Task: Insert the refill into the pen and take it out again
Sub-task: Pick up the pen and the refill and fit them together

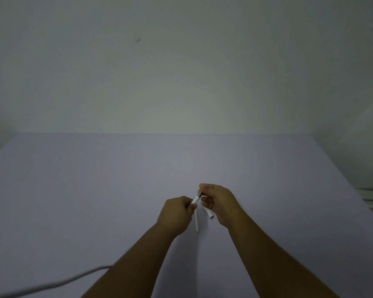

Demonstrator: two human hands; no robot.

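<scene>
- Left hand (177,214) fisted around white pen barrel (195,199).
- Right hand (219,201) pinching the barrel's dark tip.
- Thin white refill (196,221) and cap piece (209,214) on lilac table (95,190).

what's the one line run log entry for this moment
left hand: grips white pen barrel | right hand: pinches its dark tip end | thin white refill: on lilac table

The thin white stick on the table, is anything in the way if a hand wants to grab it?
Nothing lies on the stick, but the left hand hovers over its top end. Both hands are busy: the left holds the pen, the right hand pinches its tip. A cap lies beside it.
</scene>
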